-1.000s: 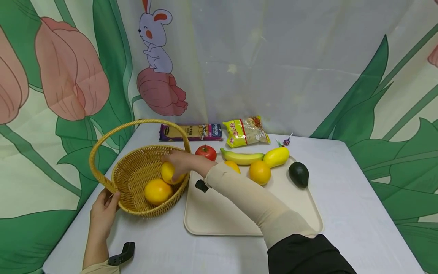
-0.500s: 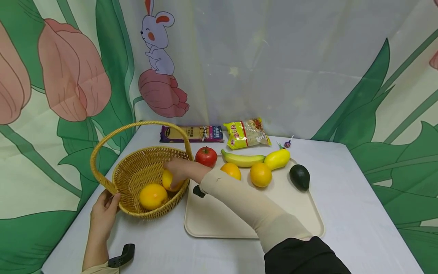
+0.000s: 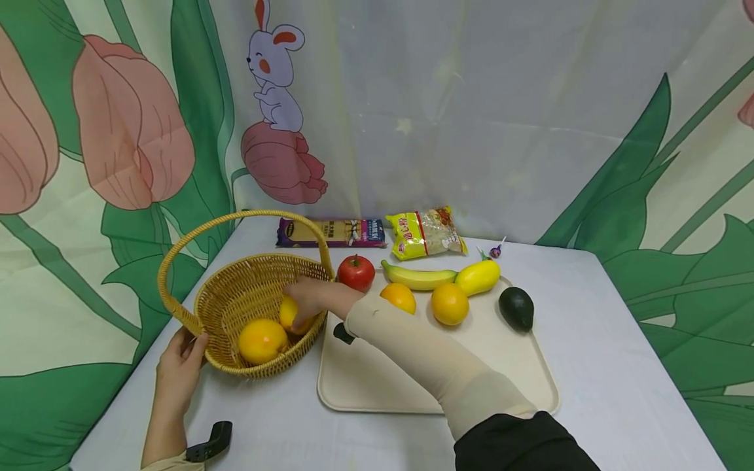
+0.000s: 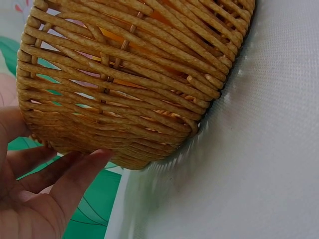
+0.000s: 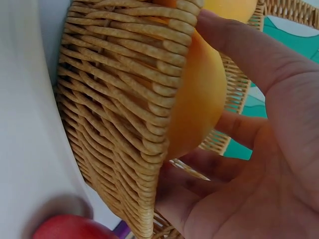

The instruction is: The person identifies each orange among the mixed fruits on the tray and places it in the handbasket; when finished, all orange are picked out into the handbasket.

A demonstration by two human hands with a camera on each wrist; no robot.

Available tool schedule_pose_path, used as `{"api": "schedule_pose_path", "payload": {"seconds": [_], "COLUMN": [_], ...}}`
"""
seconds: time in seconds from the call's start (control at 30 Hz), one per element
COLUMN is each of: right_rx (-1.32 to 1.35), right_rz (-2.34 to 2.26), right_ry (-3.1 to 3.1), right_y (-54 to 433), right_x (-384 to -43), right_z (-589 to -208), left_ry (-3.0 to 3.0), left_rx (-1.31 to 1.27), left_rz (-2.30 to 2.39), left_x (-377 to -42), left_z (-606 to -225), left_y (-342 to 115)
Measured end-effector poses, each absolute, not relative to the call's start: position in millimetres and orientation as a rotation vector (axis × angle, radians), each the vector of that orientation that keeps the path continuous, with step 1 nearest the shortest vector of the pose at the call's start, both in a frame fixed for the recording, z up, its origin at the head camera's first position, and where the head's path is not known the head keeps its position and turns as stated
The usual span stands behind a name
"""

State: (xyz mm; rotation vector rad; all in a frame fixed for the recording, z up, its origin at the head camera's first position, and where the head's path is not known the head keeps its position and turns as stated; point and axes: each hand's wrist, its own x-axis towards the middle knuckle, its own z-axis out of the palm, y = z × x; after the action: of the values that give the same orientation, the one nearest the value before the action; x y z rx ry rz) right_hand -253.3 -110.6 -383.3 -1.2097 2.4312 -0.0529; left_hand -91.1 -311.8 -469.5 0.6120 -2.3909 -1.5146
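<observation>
A woven basket (image 3: 235, 275) with an arched handle stands at the left of the table. My left hand (image 3: 177, 366) grips its near-left rim at the handle's foot; in the left wrist view the fingertips (image 4: 99, 157) lie against the weave. My right hand (image 3: 309, 301) reaches inside over the right rim, thumb and fingers curled round a smooth yellow-orange fruit (image 5: 202, 94). Beside that fruit, a second yellow-orange fruit (image 3: 262, 341) lies on the basket floor. The palm hides part of the held one in the head view.
Right of the basket, a beige tray (image 3: 383, 386) bears two oranges (image 3: 450, 303), a banana (image 3: 418, 278), a yellow oblong fruit (image 3: 478, 277) and an avocado (image 3: 516, 309). A red apple (image 3: 356, 273) sits near the basket. Behind lie a purple packet (image 3: 330, 233), a yellow bag (image 3: 427, 233) and a lollipop (image 3: 496, 250).
The second fruit in the basket has rolled a little left and down, away from the held one. My right hand has sunk slightly into the basket; my left keeps its grip.
</observation>
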Motion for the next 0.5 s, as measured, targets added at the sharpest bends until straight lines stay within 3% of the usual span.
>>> {"api": "schedule_pose_path", "payload": {"seconds": [0.5], "right_rx": [-1.239], "right_rz": [-0.270], "right_ry": [2.364], "right_y": [-98.1], "right_x": [-264.8], "right_z": [-363.1], "left_ry": [-2.418], "left_rx": [0.604], "left_rz": [-1.492], "left_x": [-90.2], "left_z": [-469.6], "left_y": [-313.9]}}
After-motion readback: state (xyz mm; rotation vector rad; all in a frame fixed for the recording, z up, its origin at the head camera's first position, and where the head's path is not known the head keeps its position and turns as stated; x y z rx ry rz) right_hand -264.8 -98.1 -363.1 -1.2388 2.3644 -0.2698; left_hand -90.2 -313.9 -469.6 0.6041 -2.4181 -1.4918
